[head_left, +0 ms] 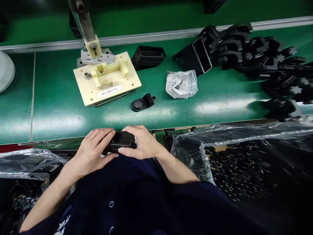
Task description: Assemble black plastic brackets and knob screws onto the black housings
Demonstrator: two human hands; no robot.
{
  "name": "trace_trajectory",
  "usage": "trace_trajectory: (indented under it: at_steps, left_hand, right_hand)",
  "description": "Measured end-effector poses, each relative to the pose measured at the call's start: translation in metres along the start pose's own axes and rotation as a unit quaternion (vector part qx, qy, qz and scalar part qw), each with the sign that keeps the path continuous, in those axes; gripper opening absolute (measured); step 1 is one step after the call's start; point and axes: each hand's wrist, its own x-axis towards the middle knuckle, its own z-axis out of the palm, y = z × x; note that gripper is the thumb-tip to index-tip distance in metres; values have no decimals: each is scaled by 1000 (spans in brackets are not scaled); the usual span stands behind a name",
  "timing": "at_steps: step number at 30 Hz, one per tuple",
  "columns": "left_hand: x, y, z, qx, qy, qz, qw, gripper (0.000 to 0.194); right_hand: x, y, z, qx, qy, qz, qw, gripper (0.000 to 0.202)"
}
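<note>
Gripping a black casing point(121, 141), both hands meet in front of the dark shirt point(146, 195), just off the near edge of the green worktop point(171, 112). The left hand point(94, 148) is clamped on the casing's left end, fingers over the far side and thumb along the near side. The right hand point(141, 142) pinches the other end, index finger on the far side, thumb on the near one.

With the casing as the clock's centre and 12 straight ahead, a cream plate point(83, 78) sits between 11 and 12 o'clock, bearing yellowish blocks point(112, 68) and a label point(109, 91); a metal arm point(85, 27) rises behind it. A ribbed black piece point(143, 102) lies at 1 o'clock, near the plate but apart from it. A hollow box point(149, 58) lies between 12 and 1, beyond that piece. Between 1 and 2 are a crumpled bag point(182, 85) and, farther off, a second box point(189, 58). A heap of black parts point(254, 55) spreads at 2. Plastic-lined bins stand below the worktop, one point(187, 153) toward 3, another point(26, 160) toward 8.
</note>
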Motion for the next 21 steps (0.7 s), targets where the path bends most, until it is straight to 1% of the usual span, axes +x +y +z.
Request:
trace_trajectory:
  at_steps: [2, 3, 4, 5, 6, 7, 8, 10, 11, 12, 13, 14, 15, 17, 19, 21]
  left_hand:
    - [2, -4, 6, -82, -59, -76, 992, 56]
    - [2, -6, 11, -140, -79, -113, 980, 55]
    - [2, -8, 16, -205, -89, -148, 963, 55]
    - [2, -10, 22, -271, -88, -184, 941, 53]
    - [2, -11, 27, -332, -71, -225, 913, 52]
    - [1, -12, 31, -391, -46, -270, 879, 51]
    - [0, -13, 35, -447, -19, -313, 837, 52]
    - [-3, -13, 38, -555, 31, -372, 743, 56]
    - [-4, -13, 38, -603, 50, -384, 697, 58]
    - [-5, -12, 37, -646, 63, -385, 656, 62]
    - [-5, -12, 35, -682, 67, -382, 620, 65]
    - [-5, -11, 33, -710, 66, -377, 592, 69]
    - [-5, -11, 31, -730, 61, -371, 570, 71]
    - [-4, -11, 28, -754, 51, -363, 545, 72]
    - [-2, -12, 27, -763, 51, -357, 536, 71]
    - [0, -13, 27, -766, 57, -356, 532, 72]
  right_hand:
    - [1, 0, 1, 7, -14, -10, 1000, 31]
    - [3, 1, 1, 5, -16, -18, 1000, 31]
    - [4, 3, 0, 2, -13, -25, 1000, 32]
    - [6, 5, -1, 0, 0, -33, 999, 32]
    - [8, 9, -3, -5, 28, -39, 999, 31]
    - [10, 13, -6, -19, 68, -40, 997, 32]
    - [12, 18, -9, -47, 118, -34, 991, 33]
    - [17, 30, -15, -155, 209, 0, 966, 37]
    - [19, 36, -18, -224, 228, 26, 947, 40]
    - [22, 41, -19, -291, 226, 53, 928, 45]
    - [24, 46, -19, -346, 210, 76, 911, 50]
    - [26, 49, -19, -386, 188, 93, 898, 54]
    - [27, 52, -17, -413, 169, 102, 889, 56]
    - [28, 55, -12, -440, 158, 104, 878, 56]
    - [26, 56, -7, -445, 160, 88, 877, 51]
    - [22, 58, -2, -433, 157, 57, 886, 46]
